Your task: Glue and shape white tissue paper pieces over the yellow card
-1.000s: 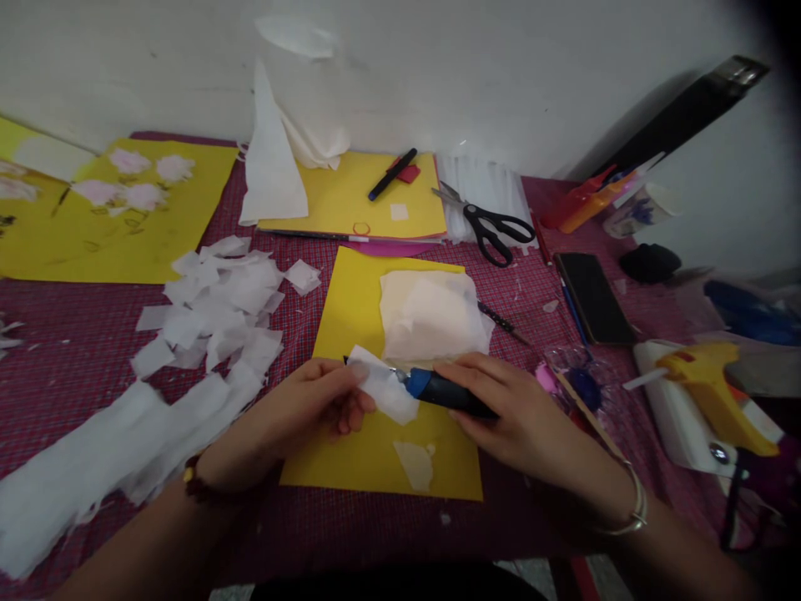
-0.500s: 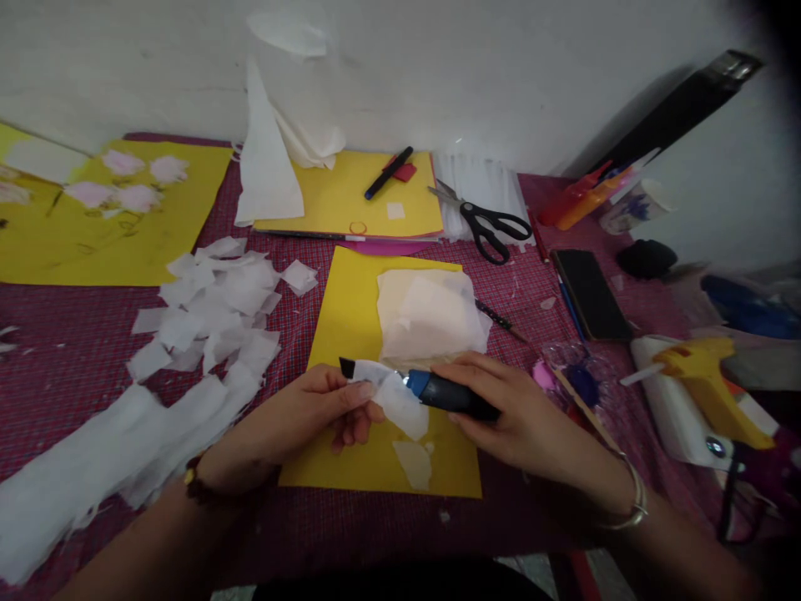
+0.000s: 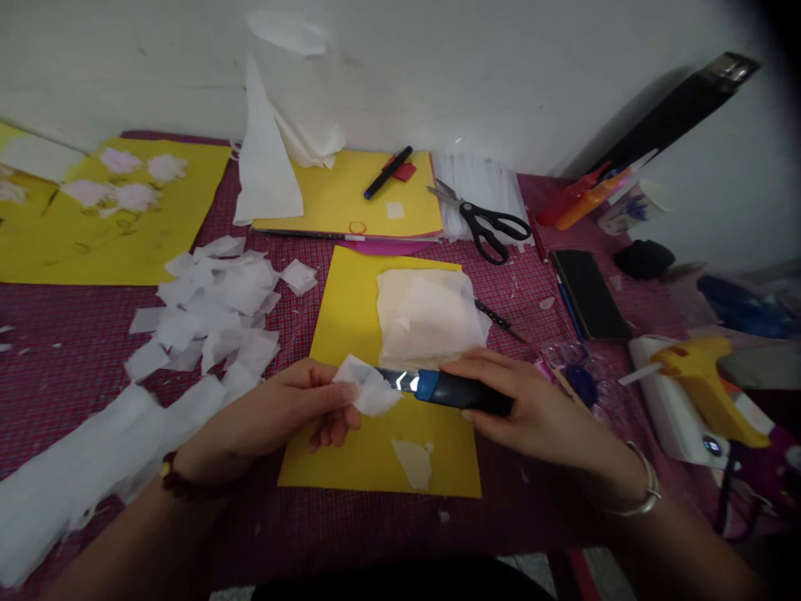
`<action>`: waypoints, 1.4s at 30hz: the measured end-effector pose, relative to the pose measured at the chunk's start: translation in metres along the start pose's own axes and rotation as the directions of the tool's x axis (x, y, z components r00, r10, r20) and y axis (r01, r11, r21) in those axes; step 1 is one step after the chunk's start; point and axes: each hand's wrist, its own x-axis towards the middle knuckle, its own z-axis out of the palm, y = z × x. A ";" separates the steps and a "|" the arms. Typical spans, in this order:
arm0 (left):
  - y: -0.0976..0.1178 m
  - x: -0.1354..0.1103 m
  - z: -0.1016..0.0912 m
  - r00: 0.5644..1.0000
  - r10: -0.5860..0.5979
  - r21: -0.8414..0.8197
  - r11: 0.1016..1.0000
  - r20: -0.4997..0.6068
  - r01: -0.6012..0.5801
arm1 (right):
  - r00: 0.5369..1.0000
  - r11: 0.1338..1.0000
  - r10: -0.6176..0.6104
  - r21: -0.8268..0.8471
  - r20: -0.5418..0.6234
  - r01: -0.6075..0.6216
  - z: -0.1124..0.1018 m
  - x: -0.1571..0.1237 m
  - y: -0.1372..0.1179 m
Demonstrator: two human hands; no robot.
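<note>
Your left hand (image 3: 316, 402): grip pinched on white paper piece (image 3: 369, 389), above middle yellow sheet (image 3: 350, 467). Your right hand (image 3: 531, 409): grip clamped round blue-black cutter (image 3: 460, 391), above sheet's right edge.

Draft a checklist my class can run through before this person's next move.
1. Left hand pinches the white paper piece: ok.
2. Right hand grips the blue-and-black tool by its handle: ok.
3. Tool's far tip clear of left hand: cannot tell; paper hides it.
4. Yellow sheet under the hands free of scraps: not ok; a pale scrap lies near its closest edge.
5. Black-handled scissors away from both hands: ok.
6. Yellow glue gun switched off: cannot tell.
</note>
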 end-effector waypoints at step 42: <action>0.007 0.000 0.008 0.920 0.236 0.425 0.901 -0.314 -0.087 | 0.876 0.909 0.249 -0.214 -0.413 -0.359 -0.038 -0.006 0.053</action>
